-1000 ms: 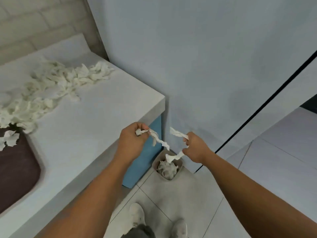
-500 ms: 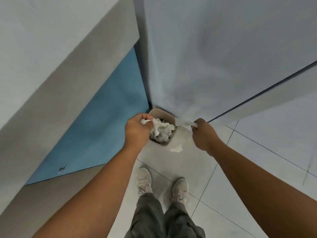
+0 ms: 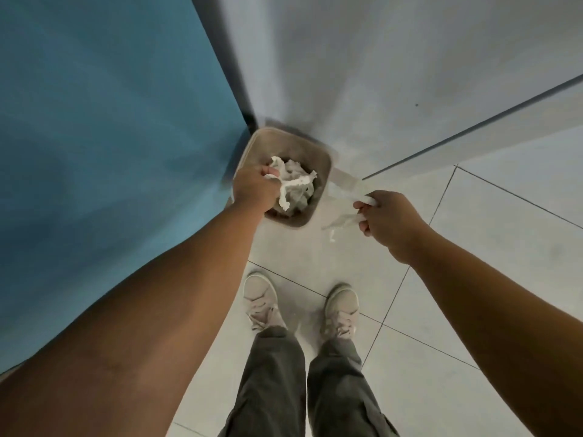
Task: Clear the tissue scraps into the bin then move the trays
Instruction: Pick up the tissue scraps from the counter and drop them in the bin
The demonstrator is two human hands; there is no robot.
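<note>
**Both hands at the bin, a scrap in each**

On my far left a blue panel [image 3: 110, 137] fills the view from top to bottom. It meets a pale grey wall [image 3: 378, 74] in a corner. The bin [image 3: 326, 171] stands in that corner on the floor [image 3: 473, 279], touching or just beside the panel; I cannot tell which. It is a small, beige, square bin with rounded corners, and it holds a heap [image 3: 298, 170] of crumpled white tissue.

My left hand [image 3: 255, 190] hangs over the bin's left rim. Its fingers are curled tight round the left scrap [image 3: 293, 184], a twisted white strip that trails out over the heap inside the opening.

To the right of the bin, my right hand [image 3: 388, 216] is over bare floor, not over the opening. Its thumb and fingers pinch the right scrap [image 3: 342, 220], which is blurred and hangs out to the left toward the bin's outer wall.

The floor is laid with large pale tiles with thin dark joints. A dark strip [image 3: 473, 134] runs aslant along the wall, rising to the right. Below the hands I see light shoes [image 3: 262, 299] and grey-green trousers [image 3: 271, 373], the feet set a little apart and pointing at the bin.
</note>
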